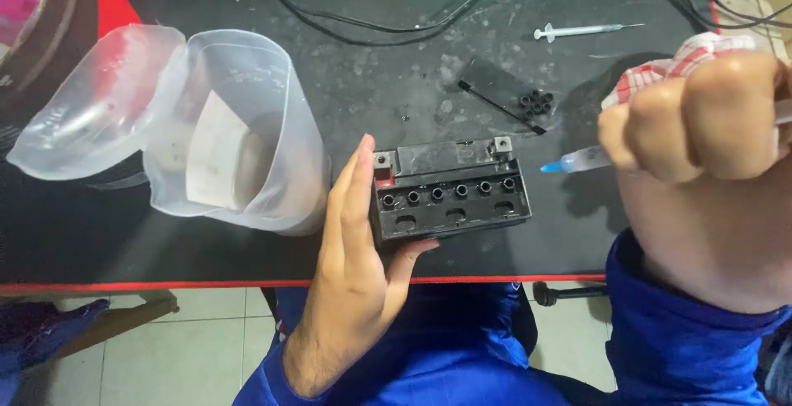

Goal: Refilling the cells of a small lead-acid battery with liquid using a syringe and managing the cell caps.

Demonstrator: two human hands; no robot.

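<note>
While partly cut off, right hand (701, 117) fisted around syringe (577, 159); left hand (356, 245) flat against battery (450, 191).

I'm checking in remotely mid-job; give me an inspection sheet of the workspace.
Surface: black table with red edge, dusty.
Job's things: black battery, six open ports; blue-tipped syringe.
Clutter: two clear measuring jugs lying over; second syringe; black caps.
Grippers: left hand steadies the battery; right hand fisted on syringe and checked cloth.
Cables: black cables at the far edge.
Surroundings: tiled floor.
</note>
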